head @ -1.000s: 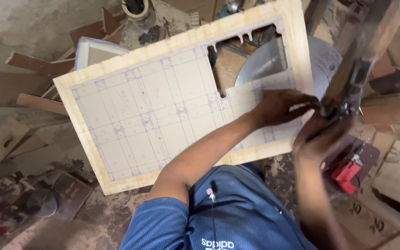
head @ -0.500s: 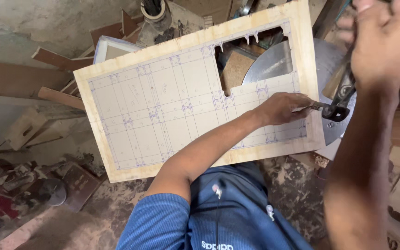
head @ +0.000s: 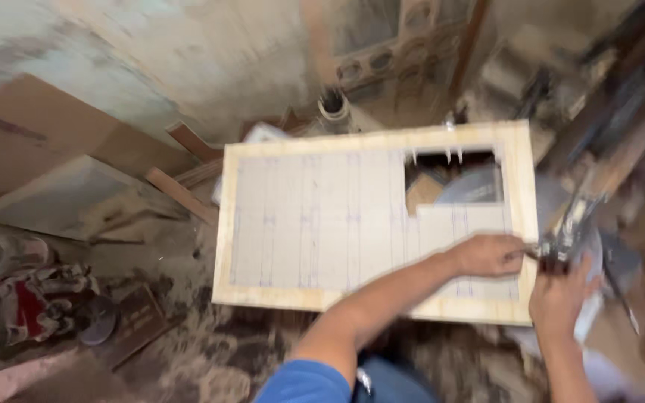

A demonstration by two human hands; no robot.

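Observation:
A plywood board (head: 322,216) with a white face marked in a blue grid lies flat in front of me. A rectangular cut-out (head: 453,179) is open in its upper right part. My left hand (head: 490,255) rests on the board near its right edge, its fingertips pinched on the end of a dark metal tool (head: 561,239). Just below, my right hand (head: 558,302) curls around that tool from underneath. This side of the view is blurred, so the tool's kind is unclear.
Wood offcuts (head: 181,194) and leaning sheets (head: 61,194) lie to the left. A red and white machine (head: 27,298) and a dark disc (head: 100,319) sit on the sawdust-covered floor at lower left. A wooden post (head: 621,149) rises on the right.
My right hand has come down from high in the view to the tool at the board's right edge. My left hand stays at that edge. The view has swung, and the board now appears further right.

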